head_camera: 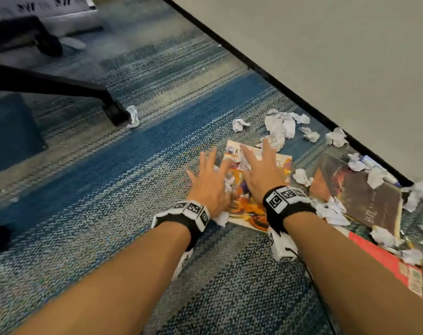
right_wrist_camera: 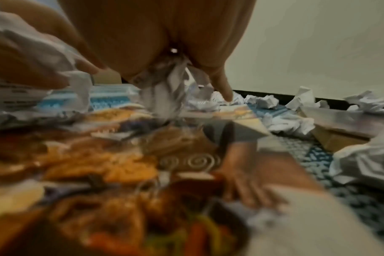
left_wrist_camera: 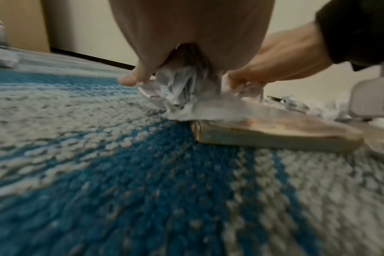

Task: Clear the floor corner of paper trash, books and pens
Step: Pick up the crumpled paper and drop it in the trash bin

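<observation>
**On the carpet by the wall: both hands over paper on a cookbook**

Near the baseboard we log both hands low over a colourful book lying flat on the blue-and-grey carpet. Left hand sits at the book's left edge, fingers spread forward, with crumpled paper bunched under the palm; the left wrist view shows the wad hanging between thumb and fingers and touching the book's near corner. Right hand lies over the book's middle, fingers also extended, more white paper under its palm. We cannot tell for either hand whether the fingers truly clamp the paper or only press on it; both views are motion-blurred.

More paper balls lie scattered on the carpet at the far side of the book, close to the wall. Right of the colourful book, a dark brown book lies flat with several wads on and around it. A red book lies nearer, at the right edge. Something pen-like rests by the baseboard beyond the brown book, partly covered by paper.

Far left, black chair legs stand on the carpet, one more wad touching a foot.
</observation>
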`<state>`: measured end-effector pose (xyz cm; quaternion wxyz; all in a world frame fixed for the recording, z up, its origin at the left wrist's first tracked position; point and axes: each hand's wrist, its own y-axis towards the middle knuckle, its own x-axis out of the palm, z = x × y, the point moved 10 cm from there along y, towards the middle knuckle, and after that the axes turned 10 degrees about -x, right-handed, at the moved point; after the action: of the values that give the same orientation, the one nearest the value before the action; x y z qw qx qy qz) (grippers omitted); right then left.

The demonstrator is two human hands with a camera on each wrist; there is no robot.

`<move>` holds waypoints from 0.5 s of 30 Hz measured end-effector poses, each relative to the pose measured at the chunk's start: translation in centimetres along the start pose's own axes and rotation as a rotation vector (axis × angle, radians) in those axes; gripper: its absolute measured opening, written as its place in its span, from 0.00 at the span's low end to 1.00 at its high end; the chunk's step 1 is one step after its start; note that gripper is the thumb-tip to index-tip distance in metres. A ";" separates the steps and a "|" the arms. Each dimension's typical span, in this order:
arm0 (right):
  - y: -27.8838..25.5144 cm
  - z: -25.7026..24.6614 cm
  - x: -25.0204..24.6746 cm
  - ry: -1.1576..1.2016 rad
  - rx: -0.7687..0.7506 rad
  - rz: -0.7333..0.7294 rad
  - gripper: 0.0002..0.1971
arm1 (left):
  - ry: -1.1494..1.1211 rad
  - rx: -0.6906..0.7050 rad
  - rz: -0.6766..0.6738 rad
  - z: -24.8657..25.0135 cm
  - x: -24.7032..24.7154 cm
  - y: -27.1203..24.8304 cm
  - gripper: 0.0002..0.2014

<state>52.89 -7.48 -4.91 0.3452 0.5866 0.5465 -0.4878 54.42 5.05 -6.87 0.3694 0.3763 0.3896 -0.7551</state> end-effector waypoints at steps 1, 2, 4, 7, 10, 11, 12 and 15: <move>0.2 0.1 1.4 -0.035 -0.016 -0.053 0.25 | 0.098 -0.003 -0.031 0.0 1.1 0.1 0.35; 0.4 0.2 2.5 -0.072 -0.031 -0.092 0.23 | 0.179 0.008 -0.033 -0.2 2.1 0.1 0.35; 0.4 -0.1 3.2 -0.145 -0.070 -0.105 0.21 | 0.255 0.029 0.006 -0.8 3.4 -0.2 0.36; -0.3 -2.5 2.5 -0.211 -0.254 -0.029 0.13 | 0.224 0.043 0.170 -0.6 2.6 -1.1 0.24; -1.6 -2.4 2.1 -0.250 -0.305 -0.021 0.13 | 0.202 0.035 0.263 -0.3 1.5 -1.6 0.09; -1.8 -2.0 1.1 -0.198 -0.288 0.008 0.13 | 0.176 0.022 0.260 -0.5 1.3 -1.7 0.08; -2.0 -0.6 -0.1 -0.143 -0.218 0.044 0.14 | 0.123 -0.011 0.227 -0.9 1.1 -1.5 0.09; -3.1 6.6 -3.7 -0.093 0.129 0.133 0.22 | 0.080 -0.137 0.088 -2.2 0.7 -0.8 0.12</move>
<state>48.80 -14.31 -2.89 0.3635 0.6195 0.4571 -0.5245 54.02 7.10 -8.09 0.4112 0.3969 0.4379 -0.6940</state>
